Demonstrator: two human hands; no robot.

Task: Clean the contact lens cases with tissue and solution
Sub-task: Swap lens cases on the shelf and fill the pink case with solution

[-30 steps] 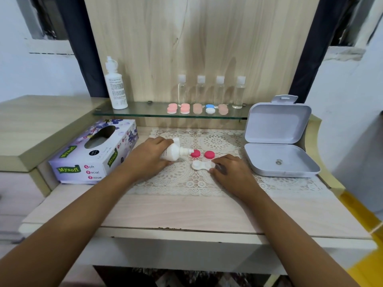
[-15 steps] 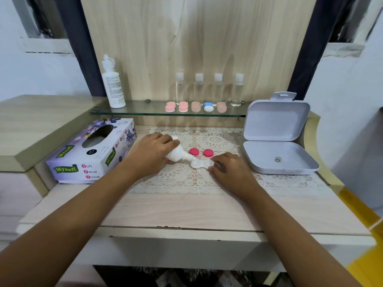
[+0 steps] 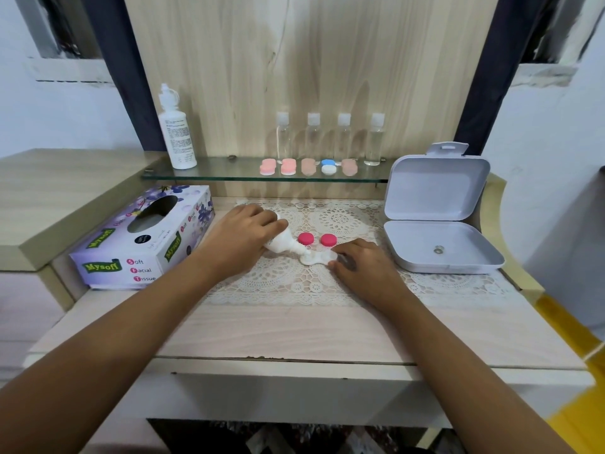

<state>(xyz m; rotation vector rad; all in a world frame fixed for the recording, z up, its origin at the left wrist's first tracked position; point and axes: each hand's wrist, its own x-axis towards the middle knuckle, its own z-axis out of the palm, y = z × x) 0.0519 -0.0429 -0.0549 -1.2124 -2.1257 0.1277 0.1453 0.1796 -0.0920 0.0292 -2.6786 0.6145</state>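
The left hand (image 3: pixel 242 239) grips the small bottle (image 3: pixel 283 244) tipped into the white lens case (image 3: pixel 319 258), which the right hand (image 3: pixel 363 267) pinches steady.

I count: 4 clear white-capped bottles (image 3: pixel 282 139), 5 pastel lens cases (image 3: pixel 288 167), 2 round pink caps (image 3: pixel 305 238), 1 purple tissue box (image 3: pixel 131 257).

An open grey hinged box (image 3: pixel 458 253) sits at the lace mat (image 3: pixel 288 283)'s right end.

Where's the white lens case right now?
Head view, mid lace mat: the white lens case lies just before the two pink caps, between the small bottle in the left hand and the right hand holding its right end.
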